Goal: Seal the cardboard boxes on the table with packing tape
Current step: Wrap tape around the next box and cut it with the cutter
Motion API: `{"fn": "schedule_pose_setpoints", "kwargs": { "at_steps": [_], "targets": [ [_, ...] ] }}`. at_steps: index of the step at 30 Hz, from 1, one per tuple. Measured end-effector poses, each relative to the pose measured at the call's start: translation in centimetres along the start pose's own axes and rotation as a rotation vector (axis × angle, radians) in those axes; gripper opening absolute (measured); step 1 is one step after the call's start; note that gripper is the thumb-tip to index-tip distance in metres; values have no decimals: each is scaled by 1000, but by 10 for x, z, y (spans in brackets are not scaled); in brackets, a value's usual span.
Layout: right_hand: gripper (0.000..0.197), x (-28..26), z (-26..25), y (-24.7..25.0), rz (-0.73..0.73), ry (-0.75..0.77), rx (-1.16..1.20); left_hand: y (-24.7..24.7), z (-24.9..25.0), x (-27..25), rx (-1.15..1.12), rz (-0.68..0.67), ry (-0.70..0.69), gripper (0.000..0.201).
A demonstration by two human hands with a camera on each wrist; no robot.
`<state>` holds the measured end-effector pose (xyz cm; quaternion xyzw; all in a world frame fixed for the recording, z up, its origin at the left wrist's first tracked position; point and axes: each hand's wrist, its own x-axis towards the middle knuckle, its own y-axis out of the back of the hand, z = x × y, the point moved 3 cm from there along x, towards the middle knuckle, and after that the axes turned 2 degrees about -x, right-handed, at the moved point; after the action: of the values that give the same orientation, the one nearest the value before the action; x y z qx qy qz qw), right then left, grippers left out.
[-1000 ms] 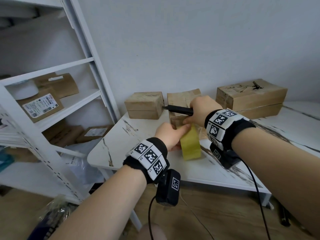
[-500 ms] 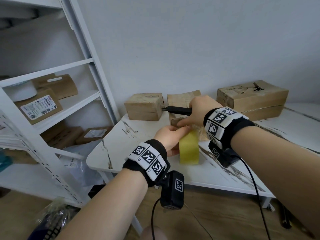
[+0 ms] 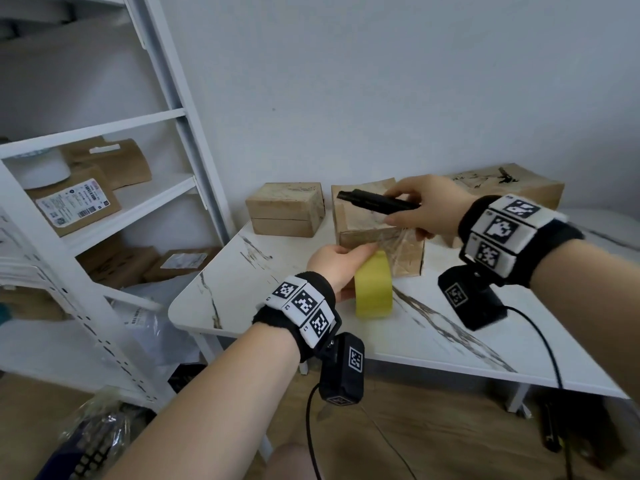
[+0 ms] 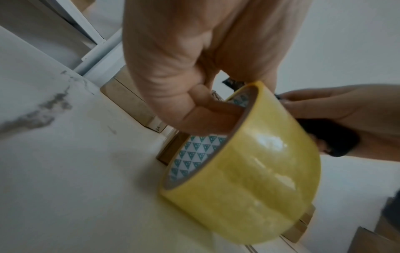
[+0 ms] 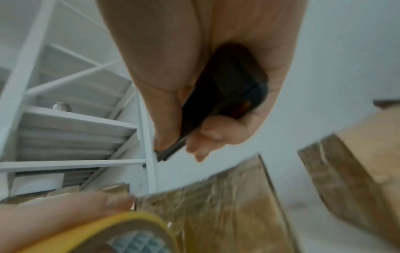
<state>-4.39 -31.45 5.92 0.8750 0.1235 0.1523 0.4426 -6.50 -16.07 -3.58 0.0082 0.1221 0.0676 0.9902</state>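
Three cardboard boxes crowd the marble table's back edge; white shelving flanks its left; the front strip looks passable.

White marble-veined table carries three cardboard boxes.

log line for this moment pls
left hand: grips tape roll | right hand: holds black cutter | middle box: taped, strip uncut

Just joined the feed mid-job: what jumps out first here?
The yellow tape roll stands out, held by the left hand at the table's near edge, in front of the middle box. Just above that box, the right hand grips a black cutter. Two more boxes flank it against the wall.
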Motion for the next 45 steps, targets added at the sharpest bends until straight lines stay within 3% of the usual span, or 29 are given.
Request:
{"fn": "schedule_pose_setpoints", "kwargs": {
  "at_steps": [4,12,21,26,28,31,33,38,41,45],
  "targets": [
    [16,-15,-6,19,-100,32,-250,0,2,-6,25,25,-20,37],
    [25,-17,-21,10,-115,50,-579,1,3,-14,64,42,-48,46],
    [22,-18,-26,2,-114,25,-653,-1,4,-14,90,54,-54,46],
    [19,-21,-19,11,-123,-27,-678,0,2,-8,99,67,-51,67],
    [19,-23,-11,18,-121,-54,-670,1,2,-9,91,64,-39,62],
    [20,-28,0,26,-113,-85,-660,4,0,-8,78,60,-28,38],
    [22,-32,6,27,-116,-95,-631,4,-1,-7,92,63,-44,37],
    [21,-43,23,29,-68,-125,-392,-1,5,-16,231,73,-156,44],
    [15,-53,44,34,-26,-215,-231,-9,16,-30,525,106,-359,44],
    [20,-71,72,29,-124,-363,-244,-41,28,-50,767,-54,-538,45]
  ]
}}
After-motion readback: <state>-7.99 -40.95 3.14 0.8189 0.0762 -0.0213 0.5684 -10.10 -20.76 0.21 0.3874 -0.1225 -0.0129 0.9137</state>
